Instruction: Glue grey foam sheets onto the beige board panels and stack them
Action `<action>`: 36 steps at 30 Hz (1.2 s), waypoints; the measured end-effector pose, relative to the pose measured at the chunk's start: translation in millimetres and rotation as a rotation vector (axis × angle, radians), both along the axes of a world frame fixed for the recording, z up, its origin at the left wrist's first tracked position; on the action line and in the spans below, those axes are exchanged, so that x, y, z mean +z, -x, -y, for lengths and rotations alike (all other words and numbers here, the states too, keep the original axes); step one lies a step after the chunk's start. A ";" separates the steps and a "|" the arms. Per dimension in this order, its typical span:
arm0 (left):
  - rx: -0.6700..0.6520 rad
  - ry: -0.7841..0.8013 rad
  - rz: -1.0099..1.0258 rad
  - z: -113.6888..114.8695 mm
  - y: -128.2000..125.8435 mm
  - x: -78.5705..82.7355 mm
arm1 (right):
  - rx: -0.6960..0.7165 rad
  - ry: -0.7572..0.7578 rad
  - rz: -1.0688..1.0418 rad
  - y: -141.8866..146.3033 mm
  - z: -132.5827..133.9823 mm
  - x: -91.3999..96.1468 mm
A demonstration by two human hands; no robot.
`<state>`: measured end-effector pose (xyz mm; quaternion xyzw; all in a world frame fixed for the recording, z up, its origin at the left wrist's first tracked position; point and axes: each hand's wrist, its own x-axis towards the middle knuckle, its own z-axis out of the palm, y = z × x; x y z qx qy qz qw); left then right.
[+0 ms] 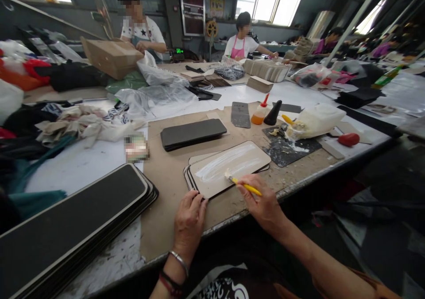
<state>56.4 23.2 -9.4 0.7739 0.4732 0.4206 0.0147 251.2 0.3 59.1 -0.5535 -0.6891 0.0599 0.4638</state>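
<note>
My right hand is closed around the yellow handle of a paintbrush. Its bristles touch a beige panel with rounded corners, where streaks of white paste run across the surface. Several similar panels lie beneath it, their dark edges showing. At the near left corner of the top panel, my left hand grips the edge with bent fingertips. Behind these, a stack of dark panels rests on brown paper.
Long dark panels are piled at left. On the right are a paste-smeared dark board, a whitish plastic container, a red-nozzled bottle and a red-handled tool. Two co-workers are across the table, others farther right.
</note>
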 end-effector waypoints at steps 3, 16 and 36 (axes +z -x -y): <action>0.003 0.013 -0.011 1.1 0.7 -1.2 | 0.102 0.019 -0.084 29.7 13.1 -2.6; 0.012 -0.037 -0.022 1.1 -1.1 0.7 | 0.085 0.202 -0.324 32.8 -26.6 0.9; 0.003 -0.100 -0.082 1.0 1.1 0.7 | 0.007 0.177 -0.318 12.8 -89.4 -3.1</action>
